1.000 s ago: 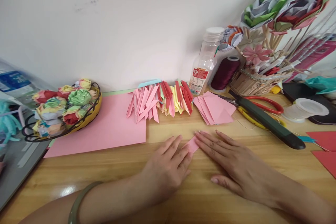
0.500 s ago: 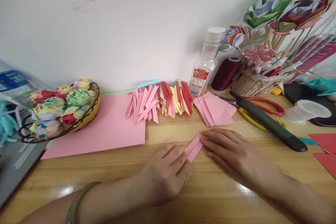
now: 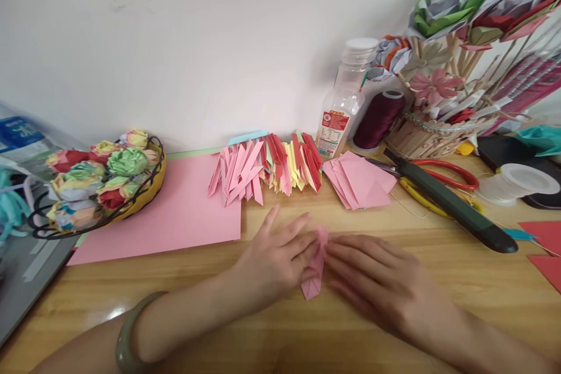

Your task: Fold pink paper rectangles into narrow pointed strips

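Note:
A folded pink paper strip (image 3: 312,286) stands at a steep slant between my hands, low over the wooden table. From its left side my left hand (image 3: 280,257) holds it; two fingers stretch away from the paper while the others bend against it. My right hand (image 3: 377,274) has its fingers pressed together, the tips gripping the strip's right edge. Both thumbs are mostly hidden. Beyond the hands lie a pile of folded pink pieces (image 3: 239,172), a row of folded red and yellow pieces (image 3: 293,163) and a fan of flat pink paper pieces (image 3: 359,181).
Pink sheets (image 3: 188,204) lie left, beside a basket (image 3: 151,193) of paper flowers. Behind stand a clear bottle (image 3: 339,111) and a purple thread spool (image 3: 379,120). At right are a dark-handled tool (image 3: 456,204), red-handled scissors (image 3: 456,169) and a white spool (image 3: 517,184).
The pink strip has turned more upright and its lower end has come nearer me. My left hand's upper fingers have spread and lifted; my right hand has shifted slightly left and nearer.

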A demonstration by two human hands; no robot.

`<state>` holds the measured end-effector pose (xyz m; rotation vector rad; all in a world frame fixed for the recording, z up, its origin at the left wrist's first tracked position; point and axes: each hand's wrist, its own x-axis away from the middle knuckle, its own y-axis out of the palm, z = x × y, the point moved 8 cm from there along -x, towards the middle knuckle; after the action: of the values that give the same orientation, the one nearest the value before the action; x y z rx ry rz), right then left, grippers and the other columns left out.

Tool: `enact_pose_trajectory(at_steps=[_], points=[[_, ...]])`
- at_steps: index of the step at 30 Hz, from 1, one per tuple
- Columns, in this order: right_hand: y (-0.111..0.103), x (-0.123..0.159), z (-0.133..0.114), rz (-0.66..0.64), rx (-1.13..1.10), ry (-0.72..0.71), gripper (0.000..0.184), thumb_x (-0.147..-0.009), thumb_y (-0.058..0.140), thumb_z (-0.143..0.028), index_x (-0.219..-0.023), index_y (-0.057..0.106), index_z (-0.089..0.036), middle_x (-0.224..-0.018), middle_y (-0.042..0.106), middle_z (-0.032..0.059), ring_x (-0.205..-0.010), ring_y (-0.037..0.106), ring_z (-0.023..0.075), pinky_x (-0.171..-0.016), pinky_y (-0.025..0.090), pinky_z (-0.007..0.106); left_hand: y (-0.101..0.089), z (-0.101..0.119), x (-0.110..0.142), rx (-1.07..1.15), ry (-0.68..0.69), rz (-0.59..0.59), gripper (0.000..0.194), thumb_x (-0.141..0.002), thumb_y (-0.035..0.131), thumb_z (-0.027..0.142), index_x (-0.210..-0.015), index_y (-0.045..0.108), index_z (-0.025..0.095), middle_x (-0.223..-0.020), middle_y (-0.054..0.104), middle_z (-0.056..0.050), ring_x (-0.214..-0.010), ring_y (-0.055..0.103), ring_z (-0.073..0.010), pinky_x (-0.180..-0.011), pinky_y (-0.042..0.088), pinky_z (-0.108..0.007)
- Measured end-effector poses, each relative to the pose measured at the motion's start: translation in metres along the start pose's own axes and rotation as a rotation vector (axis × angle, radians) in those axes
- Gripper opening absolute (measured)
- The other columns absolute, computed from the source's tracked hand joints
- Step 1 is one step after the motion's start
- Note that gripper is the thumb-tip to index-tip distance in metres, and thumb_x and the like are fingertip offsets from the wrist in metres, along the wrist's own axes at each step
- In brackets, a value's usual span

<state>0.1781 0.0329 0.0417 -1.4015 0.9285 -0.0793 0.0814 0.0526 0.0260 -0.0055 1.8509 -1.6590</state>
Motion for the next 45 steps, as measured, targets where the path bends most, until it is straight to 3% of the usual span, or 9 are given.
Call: enact_pose_trajectory(at_steps=[3,5,12,20,27,31,37,45], points=[[0.004,0.000,-0.003,-0.057,-0.005,-0.048,0.024,-0.089,0.047,-0.019,-0.106,0.064,-0.014,-0.107,0.067,0.0089,-0.105,0.060,0.0211,-0.089,0.052,0.035,-0.001,-0.010,0.001,0.051,-0.101,0.015,0.028,-0.093,0.047,0.032,-0.111,0.061,0.016,-0.112,0.065,-0.004,-0.117,0.049,-0.0256,-0.106,0.022,-0.057],[0.007,0.000,0.000,-0.107,-0.001,-0.056,0.028,-0.091,0.043,-0.019,-0.111,0.062,-0.014,-0.113,0.065,0.0100,-0.109,0.057,0.0212,-0.091,0.051,0.037,-0.001,-0.016,0.003,0.101,-0.134,0.016,0.023,-0.093,0.048,0.031,-0.105,0.064,0.020,-0.108,0.067,-0.001,-0.118,0.049,-0.0246,-0.106,0.021,-0.057],[0.016,0.005,0.005,-0.217,-0.031,-0.121,0.034,-0.093,0.038,-0.017,-0.123,0.053,-0.012,-0.126,0.056,0.0098,-0.124,0.044,0.0220,-0.101,0.041,0.043,-0.001,-0.015,0.006,0.045,-0.047,0.020,0.021,-0.095,0.045,0.027,-0.106,0.061,0.020,-0.117,0.063,0.002,-0.128,0.040,-0.0245,-0.108,-0.007,-0.061],[0.023,0.006,0.009,-0.265,-0.051,-0.044,0.033,-0.093,0.040,-0.021,-0.122,0.054,-0.020,-0.132,0.052,0.0073,-0.129,0.037,0.0208,-0.103,0.038,0.042,0.000,-0.010,0.005,-0.047,-0.052,-0.028,0.022,-0.095,0.042,0.019,-0.105,0.061,0.021,-0.116,0.063,0.003,-0.125,0.042,-0.0277,-0.106,0.007,-0.066],[0.025,0.009,0.014,-0.304,-0.054,0.019,0.037,-0.091,0.043,-0.023,-0.127,0.050,-0.020,-0.133,0.051,0.0066,-0.124,0.043,0.0231,-0.099,0.042,0.043,-0.001,-0.014,0.005,0.079,-0.092,0.008,0.022,-0.092,0.050,0.032,-0.103,0.063,0.018,-0.112,0.065,0.000,-0.127,0.040,-0.0276,-0.106,-0.009,-0.063],[0.025,0.009,0.016,-0.327,-0.060,0.065,0.046,-0.089,0.045,-0.025,-0.134,0.041,-0.015,-0.129,0.054,0.0096,-0.118,0.047,0.0233,-0.094,0.046,0.042,-0.003,-0.013,0.003,0.104,-0.160,0.007,0.029,-0.091,0.049,0.039,-0.105,0.063,0.017,-0.111,0.066,-0.004,-0.124,0.044,-0.0292,-0.106,-0.004,-0.064],[0.025,0.009,0.015,-0.302,-0.015,0.059,0.038,-0.087,0.047,-0.024,-0.124,0.051,-0.017,-0.129,0.054,0.0082,-0.121,0.045,0.0266,-0.096,0.041,0.046,-0.006,-0.005,0.002,0.048,-0.136,0.027,0.037,-0.092,0.046,0.043,-0.107,0.062,0.014,-0.111,0.066,-0.006,-0.122,0.046,-0.0297,-0.107,-0.002,-0.062],[0.027,0.012,0.019,-0.340,0.036,0.037,0.040,-0.086,0.050,-0.031,-0.125,0.052,-0.019,-0.134,0.049,0.0093,-0.127,0.038,0.0281,-0.101,0.035,0.049,-0.004,-0.005,0.004,0.057,-0.144,0.017,0.035,-0.090,0.050,0.042,-0.107,0.062,0.014,-0.111,0.066,-0.005,-0.123,0.043,-0.0328,-0.107,-0.002,-0.061]])
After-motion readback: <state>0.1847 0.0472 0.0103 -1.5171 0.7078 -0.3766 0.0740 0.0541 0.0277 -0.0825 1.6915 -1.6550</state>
